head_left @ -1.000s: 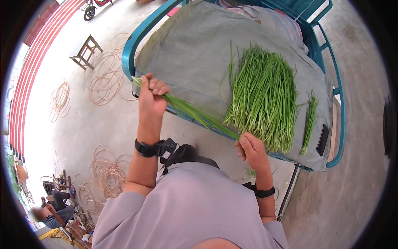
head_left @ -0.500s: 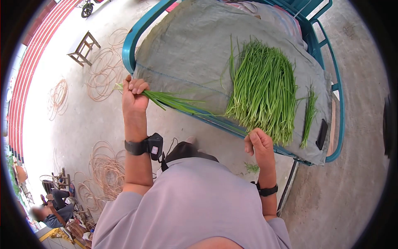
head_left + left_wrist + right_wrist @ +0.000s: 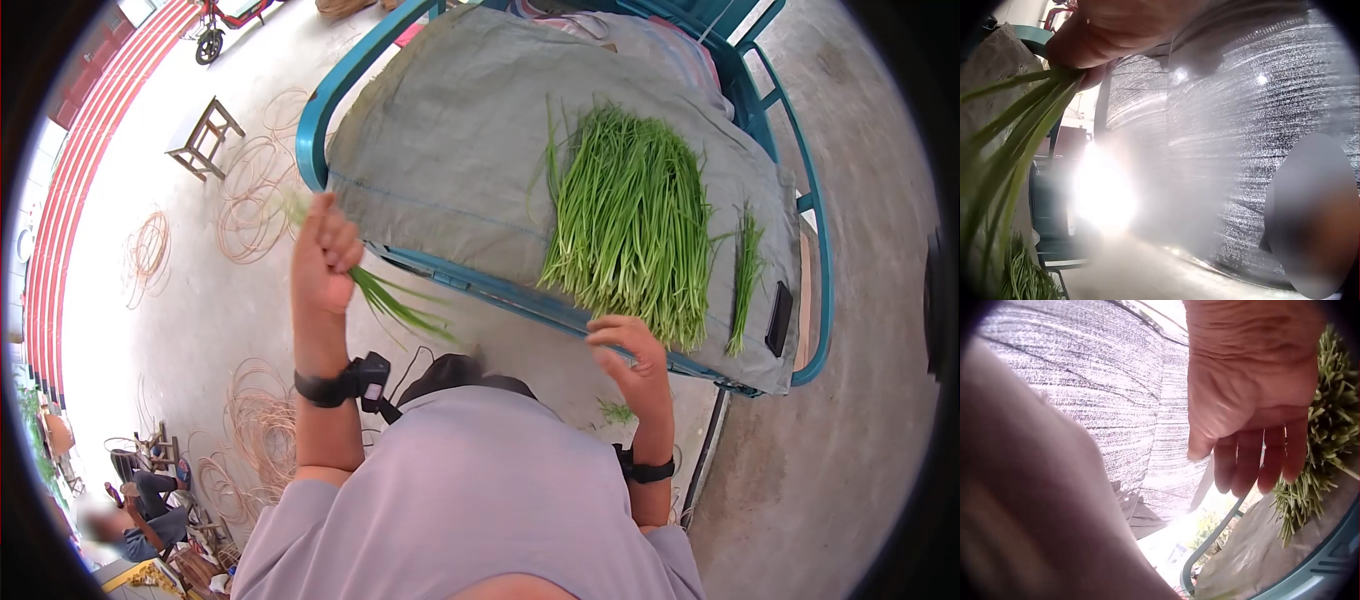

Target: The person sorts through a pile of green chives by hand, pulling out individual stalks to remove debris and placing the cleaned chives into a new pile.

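My left hand grips a small bunch of green chives, held off the cart's front left corner. The leaf ends droop toward my body. In the left wrist view the same leaves fan out below my thumb and fingers. My right hand is empty, its fingers loosely extended, by the cart's front edge and close to a large pile of chives. The right wrist view shows that palm with the fingers extended, beside the pile's cut ends. A thinner bundle lies right of the pile.
A grey cloth covers the bed of a blue-framed cart. On its right edge lies a black phone. Behind me to the left are a wooden stool, coiled strips and a seated person. Some green scraps litter the floor.
The bunch was stretched between both hands; my right hand has let go of its tips and opened. My left hand has moved left and lower, and the bunch's leaf ends have dropped.
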Motion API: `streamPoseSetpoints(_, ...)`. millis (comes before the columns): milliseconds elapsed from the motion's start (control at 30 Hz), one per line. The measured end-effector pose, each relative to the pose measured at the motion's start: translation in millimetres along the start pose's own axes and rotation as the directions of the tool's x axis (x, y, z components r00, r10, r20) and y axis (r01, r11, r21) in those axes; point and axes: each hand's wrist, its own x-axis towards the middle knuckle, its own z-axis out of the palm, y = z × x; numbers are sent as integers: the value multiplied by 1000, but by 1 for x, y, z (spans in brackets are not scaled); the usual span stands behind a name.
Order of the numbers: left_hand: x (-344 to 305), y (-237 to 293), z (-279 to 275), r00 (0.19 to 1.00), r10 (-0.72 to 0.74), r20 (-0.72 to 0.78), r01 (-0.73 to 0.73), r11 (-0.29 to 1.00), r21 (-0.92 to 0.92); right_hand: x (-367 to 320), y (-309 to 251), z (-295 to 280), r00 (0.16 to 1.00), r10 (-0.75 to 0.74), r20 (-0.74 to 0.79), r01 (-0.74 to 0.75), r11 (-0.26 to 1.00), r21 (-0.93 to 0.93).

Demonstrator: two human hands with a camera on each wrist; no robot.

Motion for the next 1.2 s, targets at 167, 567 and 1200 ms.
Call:
streamPoseSetpoints(167,-6,-62,51,981,-192,9,143,760,634,-2,-22,8,968,233,88,-245,957,153)
streamPoseSetpoints(567,59,-188,59,907,25,420,-415,-110,903,-41,2,1,957,270,105,-288,932,222)
streamPoseSetpoints(1200,-29,-91,81,870,-403,284,230,841,489,33,-46,46,952,279,-129,-224,917,330)
